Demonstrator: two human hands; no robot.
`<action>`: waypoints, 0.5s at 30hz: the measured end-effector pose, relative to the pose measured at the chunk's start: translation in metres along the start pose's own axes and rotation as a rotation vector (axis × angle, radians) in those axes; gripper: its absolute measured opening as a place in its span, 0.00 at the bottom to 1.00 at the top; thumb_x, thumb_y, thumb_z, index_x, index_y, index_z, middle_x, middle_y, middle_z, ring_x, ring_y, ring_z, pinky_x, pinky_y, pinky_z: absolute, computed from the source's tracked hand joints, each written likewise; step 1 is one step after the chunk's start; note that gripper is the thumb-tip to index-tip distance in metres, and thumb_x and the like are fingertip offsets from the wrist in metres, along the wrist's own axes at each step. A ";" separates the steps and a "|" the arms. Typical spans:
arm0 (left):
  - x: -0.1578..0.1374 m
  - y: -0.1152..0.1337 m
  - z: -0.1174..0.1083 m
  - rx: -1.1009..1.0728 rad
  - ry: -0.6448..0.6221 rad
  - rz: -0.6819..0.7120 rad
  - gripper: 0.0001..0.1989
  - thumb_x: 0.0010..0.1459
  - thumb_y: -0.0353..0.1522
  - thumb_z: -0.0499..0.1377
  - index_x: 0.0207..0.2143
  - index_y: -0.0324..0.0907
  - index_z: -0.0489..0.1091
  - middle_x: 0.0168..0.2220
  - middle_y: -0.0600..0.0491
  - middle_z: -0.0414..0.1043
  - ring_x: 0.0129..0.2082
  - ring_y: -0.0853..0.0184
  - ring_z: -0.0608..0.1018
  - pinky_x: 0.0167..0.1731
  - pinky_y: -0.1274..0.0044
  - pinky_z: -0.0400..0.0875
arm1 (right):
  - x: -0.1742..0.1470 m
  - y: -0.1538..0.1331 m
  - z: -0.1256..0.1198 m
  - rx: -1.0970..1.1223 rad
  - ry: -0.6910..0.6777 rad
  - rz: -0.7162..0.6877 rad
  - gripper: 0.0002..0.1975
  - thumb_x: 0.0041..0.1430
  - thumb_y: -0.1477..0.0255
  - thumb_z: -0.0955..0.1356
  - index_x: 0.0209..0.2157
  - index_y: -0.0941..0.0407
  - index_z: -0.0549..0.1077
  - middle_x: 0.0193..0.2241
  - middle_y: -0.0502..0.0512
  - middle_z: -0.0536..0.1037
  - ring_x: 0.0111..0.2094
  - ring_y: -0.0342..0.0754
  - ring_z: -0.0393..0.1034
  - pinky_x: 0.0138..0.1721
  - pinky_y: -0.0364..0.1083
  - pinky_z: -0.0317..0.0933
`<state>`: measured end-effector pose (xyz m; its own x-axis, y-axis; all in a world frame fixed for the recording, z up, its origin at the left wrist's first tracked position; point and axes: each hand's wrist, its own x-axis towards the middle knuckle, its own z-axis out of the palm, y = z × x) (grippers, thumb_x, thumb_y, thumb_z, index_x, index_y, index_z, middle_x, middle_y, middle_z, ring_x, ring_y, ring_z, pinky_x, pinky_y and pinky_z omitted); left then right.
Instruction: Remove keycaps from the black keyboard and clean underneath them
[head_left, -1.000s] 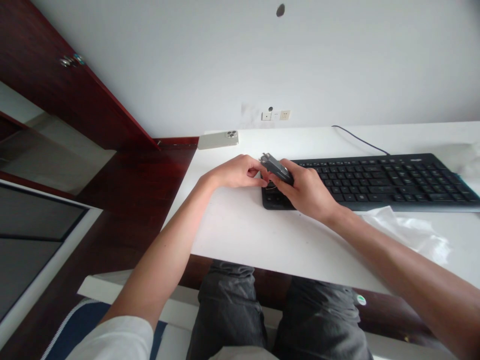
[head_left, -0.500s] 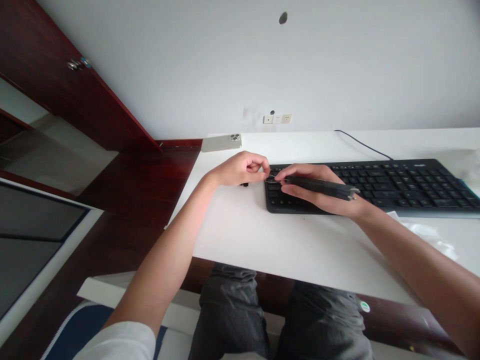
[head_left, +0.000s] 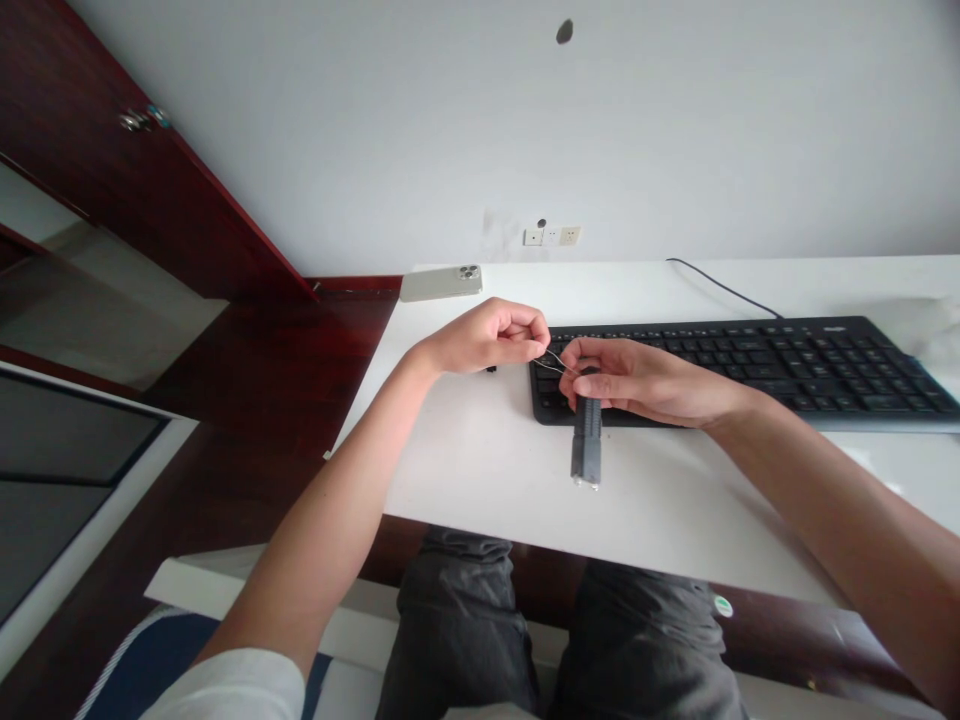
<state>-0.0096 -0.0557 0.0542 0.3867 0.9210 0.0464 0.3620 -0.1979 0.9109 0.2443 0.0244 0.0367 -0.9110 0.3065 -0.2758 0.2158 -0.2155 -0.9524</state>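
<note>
In the head view, my left hand [head_left: 504,336] is closed, pinching the end of a thin wire [head_left: 553,364] between thumb and index finger. Two wire strands run from there to my right hand [head_left: 626,380]. That hand is closed around a dark grey wire keycap puller [head_left: 588,440], whose ribbed handle points down toward the desk's front edge. Silvery tips show at its lower end; its upper end is hidden by my fingers. Both hands are over the left end of a black keyboard [head_left: 757,375]. A small black piece [head_left: 491,369] lies just below my left hand.
A phone [head_left: 441,284] lies at the back left corner of the white desk [head_left: 480,450]. The keyboard's cable [head_left: 724,288] runs along the back. Crumpled clear plastic [head_left: 926,335] is at the right. Wall sockets [head_left: 551,237] are behind the desk.
My right hand has turned, so the puller's handle has swung from pointing right to pointing down toward me. The wire between my hands shows more. The left hand has barely moved.
</note>
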 end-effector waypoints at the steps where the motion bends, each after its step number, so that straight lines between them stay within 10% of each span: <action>1: 0.000 0.000 0.001 -0.001 0.004 -0.003 0.13 0.62 0.41 0.64 0.35 0.40 0.72 0.23 0.60 0.59 0.23 0.74 0.57 0.25 0.77 0.51 | 0.001 0.000 0.003 -0.023 0.018 0.007 0.22 0.55 0.59 0.80 0.43 0.55 0.73 0.36 0.54 0.80 0.36 0.46 0.75 0.36 0.45 0.68; 8: 0.002 0.000 0.004 -0.001 0.077 0.007 0.14 0.62 0.43 0.64 0.34 0.41 0.72 0.22 0.60 0.58 0.22 0.73 0.58 0.25 0.77 0.53 | -0.002 -0.001 0.007 -0.046 0.164 0.009 0.25 0.57 0.61 0.78 0.53 0.53 0.77 0.43 0.58 0.84 0.42 0.52 0.78 0.41 0.49 0.71; 15: 0.004 0.000 0.007 0.024 0.085 -0.010 0.14 0.64 0.43 0.63 0.35 0.41 0.72 0.22 0.60 0.58 0.22 0.73 0.57 0.25 0.76 0.53 | -0.011 -0.008 0.009 -0.292 0.007 -0.063 0.21 0.67 0.58 0.70 0.57 0.51 0.78 0.46 0.58 0.84 0.32 0.46 0.70 0.35 0.48 0.67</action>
<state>-0.0017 -0.0550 0.0516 0.3103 0.9478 0.0729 0.3859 -0.1957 0.9015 0.2495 0.0139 0.0483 -0.9238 0.3170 -0.2148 0.2517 0.0799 -0.9645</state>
